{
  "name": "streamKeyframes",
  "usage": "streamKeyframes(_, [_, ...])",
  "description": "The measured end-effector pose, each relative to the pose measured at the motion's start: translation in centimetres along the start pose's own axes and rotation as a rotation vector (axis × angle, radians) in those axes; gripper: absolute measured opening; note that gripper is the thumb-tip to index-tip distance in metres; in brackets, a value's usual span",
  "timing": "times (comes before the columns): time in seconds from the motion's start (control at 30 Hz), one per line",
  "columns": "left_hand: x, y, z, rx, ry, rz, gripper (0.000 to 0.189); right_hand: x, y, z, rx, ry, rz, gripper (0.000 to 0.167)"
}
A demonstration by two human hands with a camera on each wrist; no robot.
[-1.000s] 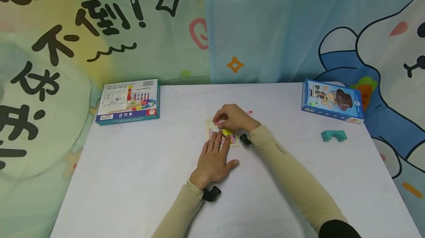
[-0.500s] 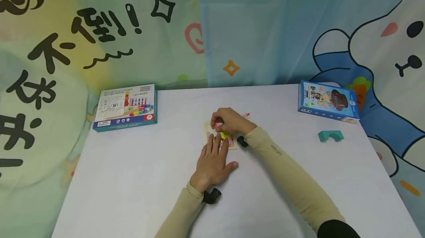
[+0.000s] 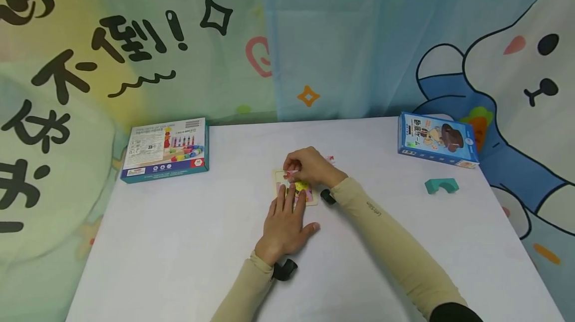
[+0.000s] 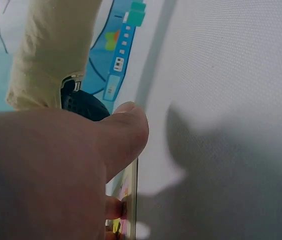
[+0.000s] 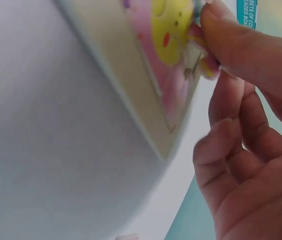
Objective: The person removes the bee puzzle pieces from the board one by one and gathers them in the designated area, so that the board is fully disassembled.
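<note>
A small picture puzzle board (image 3: 276,188) with a pale border lies mid-table; a yellow cartoon figure shows on it. My left hand (image 3: 284,227) lies over its near edge, fingers straight and spread with the tips on the picture, thumb out to the side. Over the board's far part, my right hand (image 3: 312,166) pinches a small pink-and-yellow puzzle piece (image 5: 210,67) between thumb and forefinger, right at the picture's edge. In the right wrist view, its other fingers are curled loosely. The hands hide much of the board in the head view.
Another small pink-and-white piece (image 3: 331,159) lies just beyond my right hand. A toy box (image 3: 165,150) lies at the back left, a blue box (image 3: 438,140) at the back right. Near the blue box stands a green arch block (image 3: 442,185). A printed curtain (image 3: 332,37) hangs behind.
The head view has shifted slightly, so everything sits a little lower and further left. My right fingers have moved slightly at the board's far part; the left hand stays in place.
</note>
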State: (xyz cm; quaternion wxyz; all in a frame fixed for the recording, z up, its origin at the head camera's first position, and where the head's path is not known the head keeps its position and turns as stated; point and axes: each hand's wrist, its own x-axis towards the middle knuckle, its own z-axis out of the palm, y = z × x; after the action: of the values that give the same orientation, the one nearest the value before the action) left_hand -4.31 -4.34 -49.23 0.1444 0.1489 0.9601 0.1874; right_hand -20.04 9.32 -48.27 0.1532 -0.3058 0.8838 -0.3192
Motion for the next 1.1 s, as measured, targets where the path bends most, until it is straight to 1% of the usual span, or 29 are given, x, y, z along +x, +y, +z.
streamKeyframes(0.13, [0.0,-0.2,0.1,0.019,0.002,0.007,0.084,-0.2,0.1,0.0,-0.007,0.027,0.023,0.016])
streamKeyframes(0.2, [0.0,-0.2,0.0,0.028,0.01,0.01,0.084,-0.3,0.1,-0.1,-0.001,0.033,0.026,0.014])
streamKeyframes(0.3, [0.0,-0.1,-0.3,0.035,0.005,0.004,0.083,-0.4,0.3,-0.2,0.022,0.051,0.012,0.011])
streamKeyframes(0.37, [-0.1,0.0,-0.4,0.03,0.0,0.002,0.083,-0.5,0.4,-0.3,0.032,0.063,0.013,0.009])
streamKeyframes(0.43, [-0.1,0.0,-0.3,0.023,-0.008,-0.003,0.084,-0.6,0.5,-0.5,0.038,0.077,0.023,0.008])
streamKeyframes(0.53, [0.1,0.0,0.0,0.013,-0.003,-0.001,0.084,-1.0,0.7,-0.9,0.047,0.097,0.052,0.008])
streamKeyframes(0.6, [0.2,0.0,0.2,0.006,-0.002,0.002,0.085,-1.3,1.0,-1.2,0.056,0.119,0.07,0.009])
streamKeyframes(0.83, [0.1,0.0,-0.4,-0.007,-0.02,-0.005,0.084,-2.5,2.3,-2.8,0.121,0.225,0.087,0.012])
streamKeyframes(0.93, [0.0,-0.1,-0.5,-0.019,-0.022,-0.01,0.084,-3.2,2.9,-3.9,0.132,0.272,0.129,0.019])
streamKeyframes(1.1, [0.0,0.0,-0.3,-0.031,-0.023,-0.003,0.085,-5.0,4.2,-5.6,0.202,0.337,0.262,0.033])
